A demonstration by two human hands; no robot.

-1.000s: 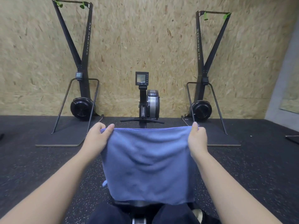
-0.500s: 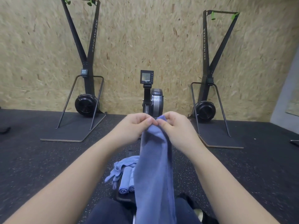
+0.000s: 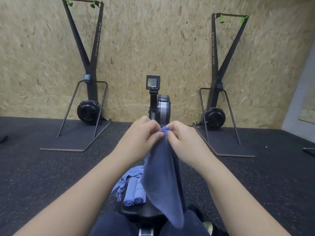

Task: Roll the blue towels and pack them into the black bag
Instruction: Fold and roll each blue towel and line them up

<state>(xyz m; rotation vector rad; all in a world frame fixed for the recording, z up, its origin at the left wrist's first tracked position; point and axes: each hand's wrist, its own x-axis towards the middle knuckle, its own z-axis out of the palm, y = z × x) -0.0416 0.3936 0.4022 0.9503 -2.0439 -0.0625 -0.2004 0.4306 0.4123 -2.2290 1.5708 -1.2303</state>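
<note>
Head view: no bag, two rolled towels.

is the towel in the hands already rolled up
No, the blue towel hangs loose and folded lengthwise, pinched at its top by the left hand and right hand.

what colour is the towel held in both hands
Blue, a dusky shade; the towel hangs folded from both hands, seen best in the head view.

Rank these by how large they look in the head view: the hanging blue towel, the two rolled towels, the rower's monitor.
1. hanging blue towel, pinched at its top by both hands; nearness to the camera enlarges it.
2. two rolled towels, alike in size, so unranked between themselves.
3. rower's monitor, farthest, so true size is unsure.
</note>
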